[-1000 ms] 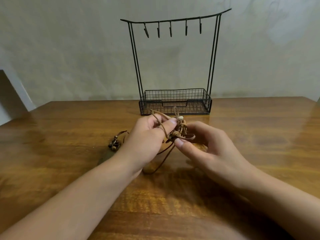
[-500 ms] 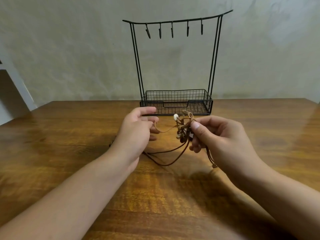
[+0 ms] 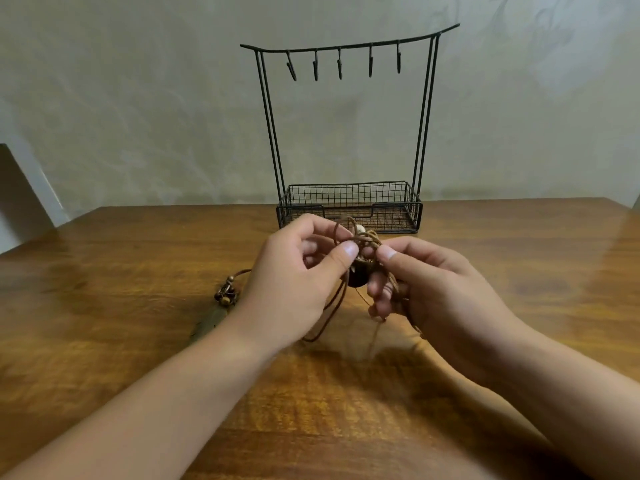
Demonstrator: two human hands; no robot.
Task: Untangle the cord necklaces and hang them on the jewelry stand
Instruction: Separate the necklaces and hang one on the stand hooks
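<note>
A tangled knot of brown cord necklaces [image 3: 364, 241] with a white bead and a dark pendant hangs between my hands above the table. My left hand [image 3: 298, 278] pinches a cord loop at the knot's left side. My right hand [image 3: 433, 289] pinches the knot from the right, and loose cords trail down through its fingers. A beaded cord end with a feather pendant [image 3: 227, 296] lies on the table left of my left wrist. The black wire jewelry stand [image 3: 349, 50] with several bare hooks and a mesh basket base stands just behind the knot.
The wooden table [image 3: 121, 306] runs back to a pale wall. The stand's basket [image 3: 349, 209] sits at the table's far edge. A white ledge [image 3: 20, 199] shows at the far left.
My hands have come back together at the knot. The left hand now pinches a loop beside the right thumb, and the beaded end shows again on the table at the left.
</note>
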